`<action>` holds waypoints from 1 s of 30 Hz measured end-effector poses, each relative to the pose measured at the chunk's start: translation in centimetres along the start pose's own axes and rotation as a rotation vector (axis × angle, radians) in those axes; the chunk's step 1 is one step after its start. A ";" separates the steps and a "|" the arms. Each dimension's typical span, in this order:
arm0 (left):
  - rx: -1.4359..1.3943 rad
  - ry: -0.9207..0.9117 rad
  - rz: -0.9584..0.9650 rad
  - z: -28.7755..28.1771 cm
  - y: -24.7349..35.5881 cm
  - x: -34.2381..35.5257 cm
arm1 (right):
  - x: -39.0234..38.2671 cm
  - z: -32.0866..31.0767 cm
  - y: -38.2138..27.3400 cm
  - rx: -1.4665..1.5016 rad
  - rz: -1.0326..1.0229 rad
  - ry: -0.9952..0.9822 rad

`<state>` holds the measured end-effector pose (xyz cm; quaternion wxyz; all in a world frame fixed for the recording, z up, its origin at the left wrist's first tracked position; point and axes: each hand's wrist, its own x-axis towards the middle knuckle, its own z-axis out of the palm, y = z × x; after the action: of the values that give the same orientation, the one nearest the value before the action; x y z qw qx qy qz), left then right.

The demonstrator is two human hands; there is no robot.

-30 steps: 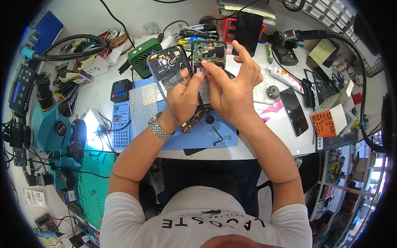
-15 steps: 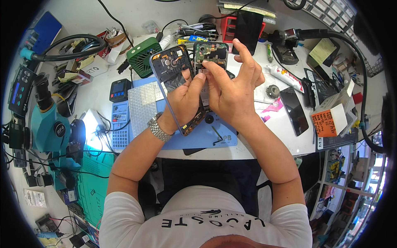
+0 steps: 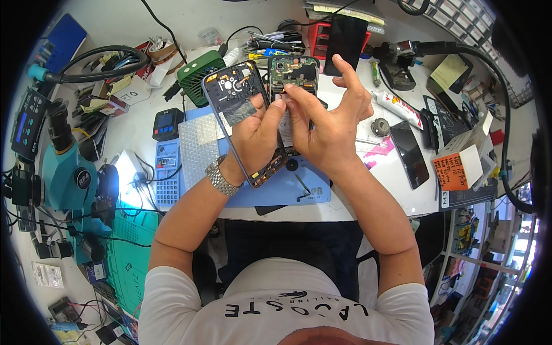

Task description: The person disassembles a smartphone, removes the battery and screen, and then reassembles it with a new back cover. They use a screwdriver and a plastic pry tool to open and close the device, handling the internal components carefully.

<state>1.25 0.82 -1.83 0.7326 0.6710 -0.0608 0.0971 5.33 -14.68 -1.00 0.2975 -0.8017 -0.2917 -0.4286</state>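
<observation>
My left hand [image 3: 256, 141], with a metal watch [image 3: 223, 176] on its wrist, grips a tilted dark phone frame [image 3: 233, 86] with a greyish-blue rim and bare inner side. Just right of it, an opened phone [image 3: 279, 68] shows its circuit board, with a pale battery area lower down, partly covered by my fingers. My right hand [image 3: 333, 129] brings index finger and thumb together over the middle of the opened phone, other fingers raised. Its fingertips almost meet my left thumb; whatever sits between them is too small to make out. Both parts are over the blue work mat [image 3: 247, 195].
A green fan [image 3: 198, 77] and bubble wrap [image 3: 198, 141] are on the left, beyond a teal microscope [image 3: 75, 172]. To the right lie a white tube [image 3: 399, 109], a round metal piece [image 3: 380, 127] and a dark phone [image 3: 409, 155]. A flex cable [image 3: 301, 187] rests on the mat.
The phone frame has shifted slightly left with my left hand. My right hand has moved slightly right, its fingertips staying over the opened phone.
</observation>
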 end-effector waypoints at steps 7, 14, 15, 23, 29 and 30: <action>0.088 -0.006 -0.002 -0.1 0.2 -0.1 | 0.0 0.1 0.1 -0.002 -0.011 0.001; 0.217 0.031 0.148 -0.1 0.0 -0.1 | 0.1 -0.1 -0.5 -0.052 -0.016 -0.020; 0.202 0.026 0.158 0.1 0.1 -0.1 | 0.1 -0.1 -0.6 -0.068 -0.018 -0.019; 0.192 -0.034 0.150 0.2 0.7 -0.2 | 0.3 -0.5 -0.9 -0.167 -0.076 -0.005; 0.358 0.016 0.253 0.6 1.2 -0.5 | 0.3 -0.8 -0.6 -0.198 -0.102 0.004; 0.375 0.017 0.260 0.6 1.2 -0.5 | 0.3 -0.7 -0.5 -0.203 -0.108 0.010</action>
<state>0.52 0.32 -0.73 0.5767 0.7812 -0.1212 0.2060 4.72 -14.76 -0.30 0.1926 -0.8088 -0.2881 -0.4752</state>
